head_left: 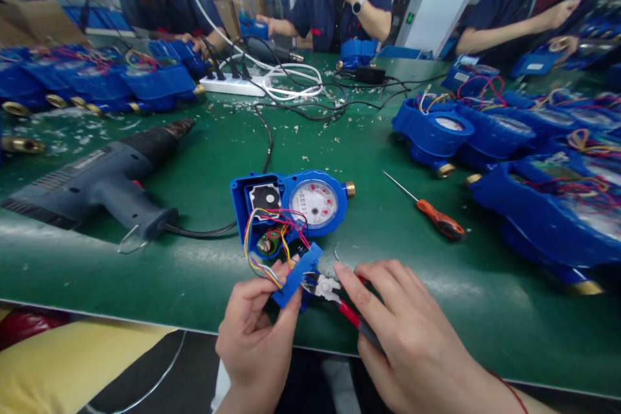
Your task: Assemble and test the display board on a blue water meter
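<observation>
Between the thumb and fingers of my left hand (259, 326) is a small blue plastic piece (298, 276), tilted, with coloured wires (250, 242) running from it into an open meter. My right hand (405, 317) is closed around red-handled diagonal cutters (347, 310). The cutters' jaws touch or overlap the blue piece's right edge; I cannot tell whether they bite into it. Just beyond my hands lies the blue water meter (291, 174), its dial facing up and its square compartment uncovered, showing a black-and-white part and wiring.
An orange screwdriver (439, 218) lies to the right, near rows of blue meters (543, 207). At left rests a heat gun (107, 174), its cord passing behind the meter. Further back are more meters (155, 81), a power strip (233, 85) and cables. Several people work across the green table (339, 142).
</observation>
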The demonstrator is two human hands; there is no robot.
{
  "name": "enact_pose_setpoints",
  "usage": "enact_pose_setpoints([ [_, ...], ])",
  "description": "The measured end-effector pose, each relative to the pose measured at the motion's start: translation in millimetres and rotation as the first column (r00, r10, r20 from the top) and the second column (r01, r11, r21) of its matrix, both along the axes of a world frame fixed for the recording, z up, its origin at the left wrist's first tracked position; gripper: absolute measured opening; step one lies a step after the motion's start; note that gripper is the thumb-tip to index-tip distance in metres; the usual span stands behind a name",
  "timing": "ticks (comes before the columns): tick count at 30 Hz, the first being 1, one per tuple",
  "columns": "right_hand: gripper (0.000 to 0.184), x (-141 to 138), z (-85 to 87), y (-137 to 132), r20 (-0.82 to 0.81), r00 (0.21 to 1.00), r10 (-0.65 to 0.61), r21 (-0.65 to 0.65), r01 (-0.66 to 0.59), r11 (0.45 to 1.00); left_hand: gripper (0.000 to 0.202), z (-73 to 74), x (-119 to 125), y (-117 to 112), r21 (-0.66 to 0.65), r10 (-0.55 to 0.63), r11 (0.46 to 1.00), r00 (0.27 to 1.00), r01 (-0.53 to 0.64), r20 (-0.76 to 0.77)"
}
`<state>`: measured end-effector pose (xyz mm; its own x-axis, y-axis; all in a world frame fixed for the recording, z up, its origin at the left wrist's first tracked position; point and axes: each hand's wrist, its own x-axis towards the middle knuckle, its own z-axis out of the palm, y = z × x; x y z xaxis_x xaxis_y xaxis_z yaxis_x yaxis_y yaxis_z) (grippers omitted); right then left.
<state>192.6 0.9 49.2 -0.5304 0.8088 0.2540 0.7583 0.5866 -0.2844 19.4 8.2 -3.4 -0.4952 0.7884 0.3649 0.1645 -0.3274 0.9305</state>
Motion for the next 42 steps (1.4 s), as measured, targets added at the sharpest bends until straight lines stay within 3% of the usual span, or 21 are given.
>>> enact_pose_setpoints([
  [14,0.041,-4.0,4.0,12.7,0.154,0.983,0.095,0.194,-0.125,0.973,0.027,1.5,-1.3,0.6,0.041,-0.004,0.999,1.000,0.003,0.010],
  [22,0.039,0.8,7.6,14.2,0.171,0.979,0.106,0.111,-0.126,0.986,0.026,-2.2,-0.2,-3.5,0.010,-0.004,1.000,1.000,0.005,-0.031],
  [31,0.046,6.0,25.0,19.2,-0.003,0.997,0.079,0.093,-0.078,0.993,0.028,-2.5,1.8,-3.7,0.011,-0.025,1.000,1.000,0.025,-0.019],
  [36,0.049,5.0,20.3,10.4,0.065,0.998,0.024,-0.030,-0.022,0.999,0.028,-1.1,1.5,-2.9,0.011,-0.012,1.000,1.000,0.012,0.002],
  [42,0.054,-1.1,15.0,5.7,0.122,0.992,0.021,-0.079,-0.011,0.997,0.025,-0.6,3.3,-3.2,-0.015,0.031,0.999,0.999,-0.031,-0.010],
])
